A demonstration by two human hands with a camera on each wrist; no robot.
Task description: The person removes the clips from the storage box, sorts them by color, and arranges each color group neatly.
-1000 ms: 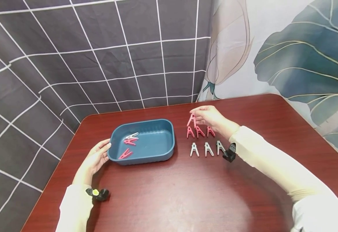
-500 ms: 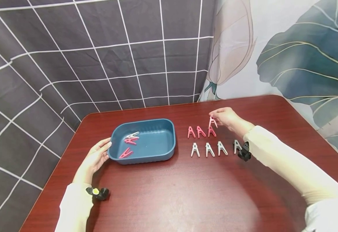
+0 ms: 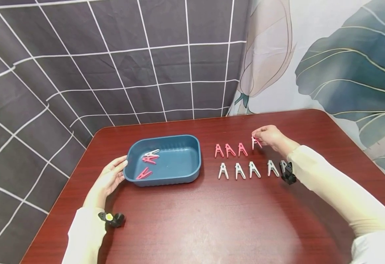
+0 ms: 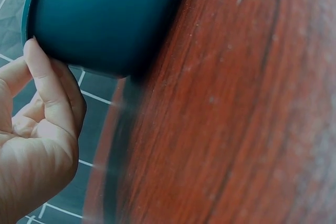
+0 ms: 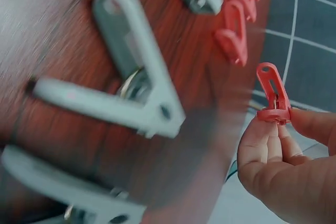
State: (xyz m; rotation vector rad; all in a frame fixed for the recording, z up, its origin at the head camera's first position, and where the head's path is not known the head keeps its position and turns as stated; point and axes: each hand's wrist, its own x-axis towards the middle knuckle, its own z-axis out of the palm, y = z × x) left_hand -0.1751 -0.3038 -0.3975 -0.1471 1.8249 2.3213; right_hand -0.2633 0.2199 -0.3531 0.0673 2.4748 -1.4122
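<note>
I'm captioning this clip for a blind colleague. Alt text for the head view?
A right hand pinches a pink peg at the end of a pink row, above a white row, on a red table. The left hand touches a blue tray.

Red-brown table [image 3: 192,227], gridded curtain [image 3: 80,66]

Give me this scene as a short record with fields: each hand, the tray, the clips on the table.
Left hand: fingers touch the end wall of the blue plastic tray
Right hand: pinches a pink plastic clothespin at the right end of the pink row
Tray contents: two pink pegs, one white peg
Pink row on the red-brown wooden table: three pegs standing
White row: four pegs in full view, a fifth partly hidden
</note>
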